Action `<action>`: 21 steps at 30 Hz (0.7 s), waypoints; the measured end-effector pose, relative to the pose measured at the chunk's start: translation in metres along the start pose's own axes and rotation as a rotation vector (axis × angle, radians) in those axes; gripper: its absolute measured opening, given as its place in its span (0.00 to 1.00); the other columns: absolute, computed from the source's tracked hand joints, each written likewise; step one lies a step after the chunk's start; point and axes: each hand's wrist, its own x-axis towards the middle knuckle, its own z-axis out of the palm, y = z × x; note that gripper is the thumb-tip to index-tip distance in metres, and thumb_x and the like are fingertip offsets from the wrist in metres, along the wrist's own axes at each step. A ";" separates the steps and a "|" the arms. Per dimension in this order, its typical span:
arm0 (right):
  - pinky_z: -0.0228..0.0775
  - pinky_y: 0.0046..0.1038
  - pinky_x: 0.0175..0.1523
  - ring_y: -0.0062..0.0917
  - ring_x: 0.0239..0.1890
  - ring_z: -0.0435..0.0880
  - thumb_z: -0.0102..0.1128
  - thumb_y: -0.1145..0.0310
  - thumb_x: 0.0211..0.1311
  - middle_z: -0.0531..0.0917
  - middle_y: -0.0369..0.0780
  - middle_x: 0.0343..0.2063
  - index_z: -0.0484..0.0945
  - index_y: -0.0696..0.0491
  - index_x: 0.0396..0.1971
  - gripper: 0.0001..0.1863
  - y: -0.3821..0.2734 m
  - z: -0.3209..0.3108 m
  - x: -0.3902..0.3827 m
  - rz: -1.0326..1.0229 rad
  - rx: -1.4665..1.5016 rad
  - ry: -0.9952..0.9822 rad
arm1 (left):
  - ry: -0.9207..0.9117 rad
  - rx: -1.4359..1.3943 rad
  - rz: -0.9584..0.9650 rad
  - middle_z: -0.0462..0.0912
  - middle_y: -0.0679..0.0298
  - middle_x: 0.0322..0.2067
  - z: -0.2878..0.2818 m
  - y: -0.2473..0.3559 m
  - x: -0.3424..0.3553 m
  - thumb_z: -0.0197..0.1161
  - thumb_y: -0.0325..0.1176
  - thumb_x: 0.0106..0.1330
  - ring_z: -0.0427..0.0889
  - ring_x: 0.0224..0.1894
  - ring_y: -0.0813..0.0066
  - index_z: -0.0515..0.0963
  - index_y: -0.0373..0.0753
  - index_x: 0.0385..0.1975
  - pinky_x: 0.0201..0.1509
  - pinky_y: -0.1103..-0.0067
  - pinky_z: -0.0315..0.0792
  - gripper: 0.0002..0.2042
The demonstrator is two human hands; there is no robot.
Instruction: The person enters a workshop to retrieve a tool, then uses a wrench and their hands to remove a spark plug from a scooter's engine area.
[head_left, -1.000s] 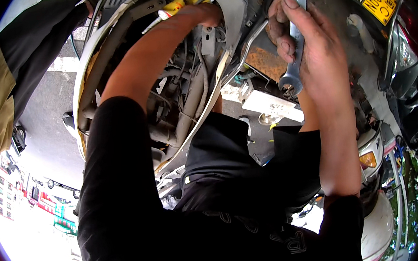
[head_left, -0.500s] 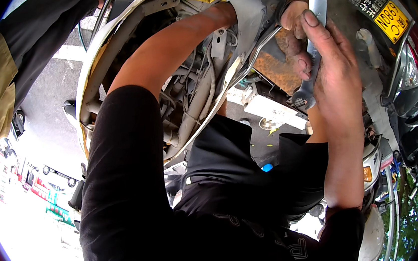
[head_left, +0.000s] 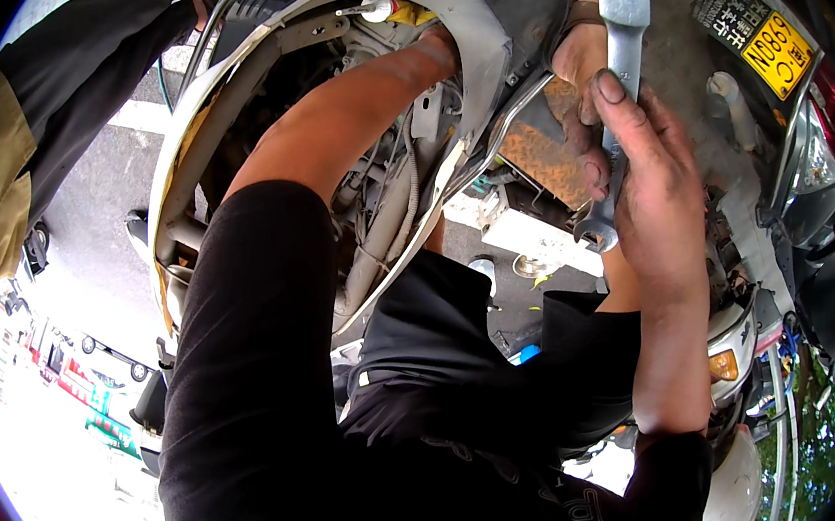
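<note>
My right hand point(head_left: 652, 173) is wrapped round a long steel combination wrench point(head_left: 626, 49), thumb along its shaft. The ring end with its hinged joint points up, and the open jaw hangs down by my palm. My left arm reaches into the open body of a scooter point(head_left: 502, 46). Only the back of my left hand point(head_left: 439, 49) shows at the inner edge of that opening; its fingers are hidden behind the panel. Close to it, a white nozzle bottle point(head_left: 377, 7) lies beside something yellow point(head_left: 411, 12).
A sandalled foot point(head_left: 579, 54) is right behind the wrench. Below it are a rusty plate point(head_left: 540, 156) and a white box point(head_left: 534, 239). Another scooter with a yellow licence plate point(head_left: 777, 55) stands at the right. At the left is a person's dark trouser leg point(head_left: 88, 71).
The wrench and my right hand have shifted slightly left and down in view, showing more of the ring end. My left arm stays inside the scooter body.
</note>
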 end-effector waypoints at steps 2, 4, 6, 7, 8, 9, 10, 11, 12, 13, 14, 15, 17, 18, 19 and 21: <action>0.54 0.14 0.24 0.10 0.19 0.65 0.53 0.56 0.60 0.74 0.33 0.19 0.74 0.54 0.27 0.15 0.000 -0.002 0.000 0.021 -0.024 -0.003 | -0.001 -0.008 -0.007 0.79 0.55 0.41 0.000 0.001 0.002 0.55 0.31 0.55 0.77 0.44 0.58 0.79 0.37 0.38 0.46 0.71 0.71 0.13; 0.54 0.14 0.24 0.10 0.19 0.64 0.52 0.55 0.61 0.73 0.32 0.18 0.73 0.54 0.27 0.16 0.001 -0.004 0.000 0.040 -0.050 -0.007 | 0.001 -0.010 -0.007 0.79 0.54 0.41 -0.001 0.003 0.005 0.55 0.31 0.55 0.77 0.44 0.58 0.79 0.37 0.38 0.46 0.71 0.71 0.13; 0.54 0.14 0.24 0.10 0.19 0.63 0.52 0.56 0.61 0.73 0.32 0.19 0.73 0.54 0.27 0.16 0.002 -0.005 0.000 0.037 -0.051 -0.036 | -0.006 -0.017 -0.020 0.79 0.54 0.41 0.002 0.002 0.005 0.55 0.32 0.55 0.77 0.44 0.58 0.79 0.37 0.38 0.46 0.71 0.71 0.13; 0.54 0.14 0.24 0.10 0.19 0.63 0.52 0.56 0.61 0.73 0.32 0.19 0.73 0.55 0.27 0.15 0.003 -0.005 0.000 0.033 -0.047 -0.063 | -0.007 -0.023 -0.018 0.79 0.54 0.41 0.003 0.002 0.005 0.55 0.32 0.55 0.77 0.44 0.58 0.79 0.37 0.38 0.46 0.70 0.71 0.13; 0.54 0.14 0.24 0.10 0.19 0.63 0.52 0.56 0.61 0.73 0.32 0.19 0.73 0.55 0.27 0.15 0.003 -0.005 0.000 0.028 -0.049 -0.063 | -0.006 -0.024 -0.021 0.79 0.54 0.41 0.003 0.000 0.006 0.55 0.32 0.55 0.77 0.44 0.58 0.79 0.37 0.38 0.46 0.70 0.71 0.13; 0.54 0.14 0.24 0.10 0.19 0.64 0.52 0.57 0.61 0.74 0.32 0.19 0.73 0.55 0.28 0.15 0.003 -0.005 0.000 0.033 -0.043 -0.069 | -0.003 -0.029 -0.020 0.79 0.54 0.41 0.003 0.001 0.006 0.55 0.32 0.55 0.77 0.44 0.58 0.79 0.37 0.38 0.46 0.70 0.71 0.13; 0.55 0.13 0.24 0.10 0.19 0.64 0.53 0.58 0.62 0.74 0.32 0.20 0.73 0.56 0.29 0.15 0.003 -0.005 0.000 0.037 -0.037 -0.077 | 0.002 -0.038 -0.018 0.79 0.54 0.42 0.003 0.000 0.006 0.55 0.32 0.55 0.77 0.44 0.58 0.79 0.37 0.38 0.46 0.70 0.71 0.13; 0.55 0.13 0.24 0.10 0.19 0.64 0.53 0.58 0.62 0.74 0.32 0.20 0.73 0.56 0.29 0.15 0.002 -0.004 -0.001 0.027 -0.043 -0.075 | 0.012 -0.047 -0.012 0.79 0.54 0.42 0.002 -0.001 0.007 0.55 0.32 0.55 0.77 0.44 0.58 0.79 0.37 0.38 0.46 0.70 0.71 0.13; 0.55 0.14 0.25 0.11 0.20 0.65 0.53 0.57 0.61 0.74 0.33 0.21 0.73 0.55 0.31 0.15 0.002 -0.004 -0.001 0.030 -0.059 -0.083 | 0.025 -0.063 -0.001 0.79 0.54 0.42 0.002 -0.002 0.007 0.55 0.32 0.55 0.77 0.44 0.58 0.79 0.37 0.38 0.46 0.70 0.71 0.13; 0.55 0.15 0.25 0.12 0.21 0.66 0.53 0.56 0.61 0.73 0.34 0.22 0.73 0.55 0.33 0.16 0.003 -0.002 -0.001 0.033 -0.077 -0.093 | 0.046 -0.087 0.016 0.79 0.54 0.42 0.004 -0.005 0.005 0.55 0.32 0.55 0.77 0.44 0.58 0.79 0.37 0.38 0.46 0.70 0.71 0.13; 0.57 0.15 0.26 0.12 0.22 0.67 0.51 0.58 0.62 0.73 0.33 0.22 0.74 0.56 0.36 0.15 0.006 -0.004 0.002 0.032 -0.075 -0.132 | 0.069 -0.110 0.038 0.79 0.54 0.42 0.006 -0.007 0.006 0.55 0.32 0.55 0.77 0.44 0.58 0.79 0.37 0.38 0.46 0.70 0.71 0.13; 0.57 0.15 0.25 0.12 0.21 0.67 0.50 0.60 0.63 0.73 0.33 0.22 0.74 0.56 0.35 0.14 0.007 -0.006 0.004 0.010 -0.082 -0.172 | 0.113 -0.132 0.088 0.79 0.54 0.42 0.008 -0.010 0.008 0.55 0.32 0.55 0.77 0.44 0.58 0.79 0.37 0.38 0.46 0.70 0.71 0.13; 0.57 0.15 0.24 0.12 0.20 0.67 0.48 0.63 0.63 0.72 0.33 0.21 0.73 0.57 0.35 0.12 0.011 -0.002 0.009 0.043 -0.102 -0.254 | 0.189 -0.172 0.199 0.79 0.54 0.42 0.041 -0.031 0.008 0.55 0.33 0.55 0.77 0.44 0.57 0.79 0.37 0.38 0.46 0.70 0.71 0.13; 0.57 0.16 0.23 0.13 0.19 0.67 0.47 0.64 0.63 0.72 0.33 0.21 0.73 0.57 0.35 0.12 0.014 0.001 0.011 0.074 -0.089 -0.290 | 0.195 -0.204 0.231 0.79 0.54 0.42 0.055 -0.037 0.006 0.55 0.33 0.55 0.77 0.44 0.57 0.79 0.37 0.38 0.46 0.70 0.71 0.13; 0.57 0.15 0.22 0.13 0.19 0.67 0.48 0.64 0.63 0.72 0.33 0.21 0.73 0.57 0.35 0.11 0.018 0.008 0.013 0.079 -0.082 -0.327 | 0.186 -0.265 0.216 0.79 0.54 0.42 0.074 -0.046 -0.009 0.55 0.33 0.55 0.77 0.44 0.57 0.79 0.37 0.38 0.46 0.70 0.71 0.13; 0.57 0.16 0.22 0.13 0.18 0.67 0.48 0.64 0.63 0.72 0.32 0.20 0.73 0.57 0.36 0.11 0.026 -0.018 0.018 0.098 -0.112 -0.249 | 0.207 -0.564 0.198 0.79 0.53 0.40 -0.003 -0.006 -0.083 0.54 0.40 0.59 0.78 0.42 0.54 0.78 0.34 0.36 0.46 0.69 0.71 0.16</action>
